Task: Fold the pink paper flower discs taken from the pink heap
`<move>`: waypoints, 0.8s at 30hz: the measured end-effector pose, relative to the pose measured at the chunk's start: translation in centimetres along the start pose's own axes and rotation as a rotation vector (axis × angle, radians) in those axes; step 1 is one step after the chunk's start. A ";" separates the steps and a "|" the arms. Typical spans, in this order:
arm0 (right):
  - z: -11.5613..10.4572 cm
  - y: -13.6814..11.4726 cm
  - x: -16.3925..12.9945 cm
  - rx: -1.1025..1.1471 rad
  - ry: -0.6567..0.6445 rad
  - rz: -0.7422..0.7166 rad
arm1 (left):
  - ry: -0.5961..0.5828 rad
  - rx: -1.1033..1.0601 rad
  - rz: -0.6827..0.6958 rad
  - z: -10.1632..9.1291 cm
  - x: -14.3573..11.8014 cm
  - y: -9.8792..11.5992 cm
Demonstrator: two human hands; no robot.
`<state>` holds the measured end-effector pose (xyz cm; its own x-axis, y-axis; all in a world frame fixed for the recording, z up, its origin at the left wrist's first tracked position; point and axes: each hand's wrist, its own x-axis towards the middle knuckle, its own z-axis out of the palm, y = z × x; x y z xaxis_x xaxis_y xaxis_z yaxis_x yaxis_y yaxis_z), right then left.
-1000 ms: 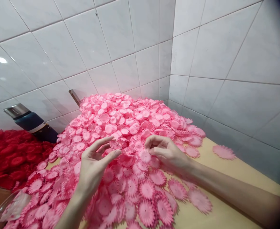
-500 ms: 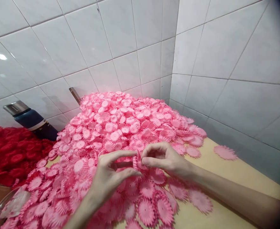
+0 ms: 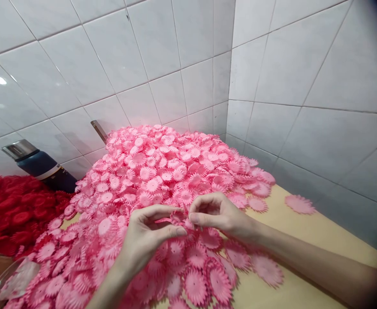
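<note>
The left hand [image 3: 146,234] and the right hand [image 3: 218,214] met over the near slope of the pink flower pile [image 3: 162,180], fingertips almost touching; between them they pinched a small pink flower piece [image 3: 179,216], the left thumb and forefinger closed on its left side, the right thumb and forefinger on its right, the other fingers curled loosely; whether it was one layer or several pressed together could not be told. The piece was round and frilled, so it had no real long axis; it seemed to stand partly on edge, its face turned roughly toward the wall, though that was hard to read. Judged by how things lay, the work was barely begun: the heap still rose high against the tiled wall [image 3: 127,56], and only a few loose flowers lay apart on the yellow table [image 3: 288,274], one stray flower [image 3: 299,204] well off to the right; a red flower pile [image 3: 11,208] and a dark flask [image 3: 40,165] lay at the left.
</note>
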<state>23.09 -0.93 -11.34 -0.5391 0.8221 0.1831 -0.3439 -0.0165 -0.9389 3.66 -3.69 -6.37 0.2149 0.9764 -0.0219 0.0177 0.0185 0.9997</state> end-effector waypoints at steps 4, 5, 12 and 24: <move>0.0 0.0 0.1 0.000 -0.005 -0.012 | 0.065 0.039 0.014 0.0 0.1 0.1; 0.0 0.0 0.1 -0.005 -0.003 -0.018 | 0.063 0.026 0.000 0.0 0.1 0.0; -0.1 0.2 0.2 0.004 0.013 -0.017 | 0.041 -0.041 -0.038 0.1 -0.2 -0.3; -0.2 0.4 0.1 0.027 -0.009 -0.022 | 0.139 0.101 0.029 0.4 -0.1 0.1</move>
<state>23.06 -0.70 -11.71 -0.5382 0.8172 0.2060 -0.3762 -0.0142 -0.9264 4.04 -3.83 -6.32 0.0797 0.9967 0.0163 0.1126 -0.0252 0.9933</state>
